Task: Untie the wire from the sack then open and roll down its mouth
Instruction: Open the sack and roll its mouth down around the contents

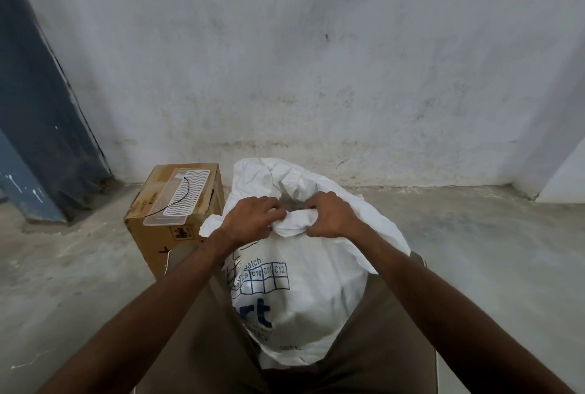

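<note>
Item 1: white woven sack (304,292), standing upright between the person's knees, its base hidden between the trouser legs. Blue print on the near face, partly cut off by folds: "atch", a grid with "C10", "C11", "C12", and large letters "rt"; smaller lines lower down are too small to read. The mouth is loosely open behind the hands, the far lip standing up in crumpled folds.

Item 2: left hand (253,219), at the sack's near rim, fingers curled and gripping a bunched roll of the cloth. Fingertips are hidden in the folds.

Item 3: right hand (330,215), just right of the left hand on the same rim, fingers curled round the same roll.

Item 4: wire (182,196), thin, dark and curved, lying left of the sack on a clear tray (177,196) with a wavy white pattern.

Item 5: cardboard box (158,235), just left of the sack, carrying the tray. It bears a dark printed handling mark, not legible.

Item 6: concrete floor (79,267) and stained pale wall (316,61) behind the sack.
</note>
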Demonstrator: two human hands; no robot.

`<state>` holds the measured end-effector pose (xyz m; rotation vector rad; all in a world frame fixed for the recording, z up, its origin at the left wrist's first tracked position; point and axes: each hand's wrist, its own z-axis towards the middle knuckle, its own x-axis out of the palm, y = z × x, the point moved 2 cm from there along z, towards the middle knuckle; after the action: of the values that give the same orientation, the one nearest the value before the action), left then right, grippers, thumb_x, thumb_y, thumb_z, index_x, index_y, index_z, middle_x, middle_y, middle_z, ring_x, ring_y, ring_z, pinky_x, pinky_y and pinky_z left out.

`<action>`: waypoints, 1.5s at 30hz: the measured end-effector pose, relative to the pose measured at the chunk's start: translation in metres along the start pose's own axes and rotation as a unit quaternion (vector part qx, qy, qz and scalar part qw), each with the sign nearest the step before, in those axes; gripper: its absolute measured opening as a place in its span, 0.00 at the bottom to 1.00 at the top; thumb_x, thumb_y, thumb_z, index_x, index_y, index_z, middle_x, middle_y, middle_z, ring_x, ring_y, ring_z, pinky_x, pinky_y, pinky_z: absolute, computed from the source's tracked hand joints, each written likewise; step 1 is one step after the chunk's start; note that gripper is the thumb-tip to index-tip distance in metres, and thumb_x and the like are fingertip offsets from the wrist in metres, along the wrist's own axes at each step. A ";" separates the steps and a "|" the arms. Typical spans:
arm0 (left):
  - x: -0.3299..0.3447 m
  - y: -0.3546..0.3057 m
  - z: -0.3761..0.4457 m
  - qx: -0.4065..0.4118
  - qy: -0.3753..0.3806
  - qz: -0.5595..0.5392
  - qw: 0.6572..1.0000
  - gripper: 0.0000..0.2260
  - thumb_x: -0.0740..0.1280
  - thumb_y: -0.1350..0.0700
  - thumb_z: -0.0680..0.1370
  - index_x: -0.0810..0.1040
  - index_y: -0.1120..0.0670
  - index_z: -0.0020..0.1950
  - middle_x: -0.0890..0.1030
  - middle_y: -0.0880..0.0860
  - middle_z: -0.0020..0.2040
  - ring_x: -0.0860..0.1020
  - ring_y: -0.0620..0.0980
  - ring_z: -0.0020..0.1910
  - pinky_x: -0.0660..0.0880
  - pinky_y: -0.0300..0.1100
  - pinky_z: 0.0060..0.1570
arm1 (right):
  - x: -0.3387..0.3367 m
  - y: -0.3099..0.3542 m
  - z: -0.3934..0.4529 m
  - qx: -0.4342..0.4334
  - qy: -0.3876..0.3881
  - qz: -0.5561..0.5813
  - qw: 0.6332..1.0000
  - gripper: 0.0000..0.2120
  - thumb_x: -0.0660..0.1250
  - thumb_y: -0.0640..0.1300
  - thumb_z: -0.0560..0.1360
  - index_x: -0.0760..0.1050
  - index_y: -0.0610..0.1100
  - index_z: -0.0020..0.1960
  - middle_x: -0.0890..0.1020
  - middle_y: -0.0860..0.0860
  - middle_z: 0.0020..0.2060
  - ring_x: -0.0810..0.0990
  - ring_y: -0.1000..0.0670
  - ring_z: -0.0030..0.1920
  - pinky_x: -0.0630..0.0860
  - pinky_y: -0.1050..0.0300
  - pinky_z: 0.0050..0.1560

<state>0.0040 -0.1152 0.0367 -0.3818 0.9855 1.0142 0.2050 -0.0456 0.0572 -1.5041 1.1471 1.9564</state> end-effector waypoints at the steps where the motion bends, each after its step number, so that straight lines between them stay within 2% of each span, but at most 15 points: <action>1: -0.003 0.003 0.000 -0.060 0.033 -0.088 0.994 0.16 0.78 0.60 0.62 0.81 0.51 0.48 0.82 0.49 0.45 0.81 0.51 0.42 0.72 0.40 0.35 | 0.006 0.000 -0.002 -0.008 -0.033 -0.026 0.999 0.20 0.75 0.48 0.61 0.83 0.53 0.53 0.86 0.53 0.43 0.84 0.48 0.45 0.78 0.56 0.40; 3: -0.003 0.009 0.000 -0.167 0.106 -0.239 0.951 0.21 0.80 0.53 0.65 0.79 0.48 0.55 0.81 0.45 0.52 0.78 0.44 0.48 0.71 0.34 0.43 | 0.015 -0.002 -0.009 -0.030 -0.110 -0.017 0.993 0.18 0.71 0.43 0.60 0.82 0.52 0.50 0.86 0.52 0.42 0.84 0.46 0.45 0.73 0.58 0.37; 6: -0.002 0.010 0.001 -0.218 0.176 -0.273 0.921 0.34 0.81 0.46 0.68 0.73 0.49 0.71 0.74 0.46 0.65 0.73 0.41 0.56 0.73 0.30 0.48 | 0.027 -0.001 -0.022 -0.104 -0.209 -0.033 0.972 0.22 0.70 0.36 0.57 0.81 0.50 0.49 0.86 0.51 0.41 0.84 0.45 0.41 0.71 0.59 0.35; 9: 0.005 0.002 0.001 -0.192 0.213 -0.186 0.940 0.26 0.80 0.40 0.65 0.79 0.46 0.60 0.77 0.42 0.55 0.74 0.43 0.52 0.68 0.36 0.45 | 0.036 0.004 -0.031 -0.192 -0.265 -0.071 0.942 0.18 0.69 0.33 0.54 0.75 0.49 0.41 0.82 0.51 0.35 0.78 0.48 0.36 0.57 0.61 0.35; 12: 0.010 -0.001 0.000 -0.182 0.170 -0.114 0.962 0.22 0.78 0.38 0.60 0.76 0.47 0.46 0.72 0.40 0.42 0.74 0.47 0.45 0.62 0.38 0.36 | 0.041 -0.004 -0.028 -0.181 -0.212 -0.090 0.956 0.17 0.74 0.38 0.55 0.75 0.47 0.42 0.82 0.52 0.38 0.81 0.46 0.40 0.59 0.58 0.38; 17: 0.020 0.003 -0.005 -0.158 0.171 -0.059 0.971 0.24 0.76 0.43 0.64 0.76 0.49 0.56 0.80 0.49 0.46 0.78 0.52 0.46 0.64 0.42 0.39 | 0.034 -0.003 -0.021 -0.068 -0.052 0.040 0.995 0.33 0.80 0.62 0.56 0.74 0.51 0.55 0.81 0.57 0.51 0.77 0.54 0.49 0.76 0.53 0.47; 20: 0.022 -0.009 -0.008 -0.079 0.126 -0.047 0.988 0.13 0.76 0.52 0.67 0.78 0.52 0.48 0.81 0.52 0.42 0.80 0.55 0.41 0.70 0.43 0.36 | 0.037 -0.003 -0.018 -0.040 0.014 0.035 0.998 0.40 0.83 0.56 0.57 0.73 0.46 0.64 0.80 0.52 0.55 0.78 0.53 0.52 0.76 0.56 0.49; 22: 0.025 -0.023 -0.012 0.024 0.082 0.013 0.996 0.09 0.73 0.59 0.65 0.79 0.55 0.43 0.80 0.53 0.39 0.78 0.55 0.37 0.72 0.44 0.33 | 0.044 -0.005 -0.019 -0.025 0.047 -0.027 0.998 0.27 0.81 0.51 0.59 0.78 0.47 0.54 0.83 0.53 0.46 0.81 0.50 0.45 0.78 0.56 0.41; 26: 0.037 -0.028 -0.025 0.051 0.060 0.046 0.996 0.10 0.75 0.60 0.65 0.77 0.56 0.43 0.77 0.54 0.42 0.75 0.55 0.43 0.72 0.48 0.42 | 0.058 -0.005 -0.027 -0.070 -0.086 -0.111 0.988 0.13 0.74 0.44 0.59 0.73 0.49 0.40 0.80 0.53 0.33 0.80 0.46 0.35 0.61 0.61 0.29; 29: 0.034 -0.023 -0.027 -0.061 0.116 -0.098 0.987 0.15 0.73 0.49 0.65 0.76 0.53 0.47 0.74 0.54 0.53 0.72 0.55 0.54 0.70 0.48 0.53 | 0.069 -0.010 -0.039 -0.141 -0.176 -0.151 0.962 0.17 0.76 0.40 0.56 0.78 0.47 0.43 0.80 0.50 0.30 0.80 0.43 0.29 0.68 0.58 0.26; 33: 0.030 -0.027 -0.025 -0.076 0.196 -0.141 0.967 0.15 0.74 0.59 0.67 0.74 0.55 0.50 0.76 0.53 0.48 0.74 0.54 0.43 0.74 0.50 0.41 | 0.089 -0.018 -0.051 -0.184 -0.223 -0.198 0.937 0.16 0.72 0.36 0.58 0.82 0.47 0.45 0.82 0.51 0.35 0.80 0.45 0.33 0.73 0.56 0.32; 36: 0.031 -0.029 -0.030 -0.004 0.134 -0.049 0.990 0.11 0.73 0.68 0.66 0.77 0.58 0.45 0.79 0.56 0.41 0.77 0.57 0.38 0.75 0.47 0.35 | 0.084 -0.021 -0.047 -0.129 -0.153 -0.051 0.978 0.19 0.76 0.47 0.58 0.75 0.51 0.47 0.79 0.55 0.39 0.80 0.48 0.40 0.71 0.56 0.38; 40: 0.040 -0.031 -0.041 0.167 0.001 0.086 0.982 0.10 0.68 0.70 0.72 0.78 0.56 0.36 0.77 0.52 0.34 0.76 0.53 0.34 0.73 0.44 0.33 | 0.079 -0.021 -0.031 -0.035 0.006 -0.013 0.999 0.40 0.78 0.66 0.53 0.72 0.57 0.62 0.79 0.58 0.53 0.76 0.54 0.53 0.73 0.52 0.54; 42: 0.045 -0.031 -0.043 0.182 -0.011 0.110 0.977 0.12 0.71 0.69 0.74 0.77 0.55 0.35 0.75 0.51 0.33 0.75 0.51 0.35 0.71 0.43 0.34 | 0.084 -0.019 -0.027 -0.034 0.070 0.018 0.997 0.34 0.82 0.64 0.53 0.78 0.53 0.55 0.83 0.57 0.47 0.80 0.53 0.48 0.79 0.52 0.48; 45: 0.046 -0.030 -0.044 0.147 0.027 0.077 0.986 0.10 0.74 0.66 0.71 0.77 0.53 0.39 0.75 0.49 0.37 0.74 0.51 0.40 0.72 0.44 0.41 | 0.095 -0.011 -0.029 -0.028 0.012 0.052 0.998 0.19 0.81 0.58 0.57 0.74 0.52 0.37 0.79 0.56 0.32 0.78 0.53 0.36 0.71 0.55 0.32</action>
<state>0.0147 -0.1354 -0.0299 -0.0885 1.2087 0.9827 0.1989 -0.0766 -0.0373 -1.5272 1.2119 2.0595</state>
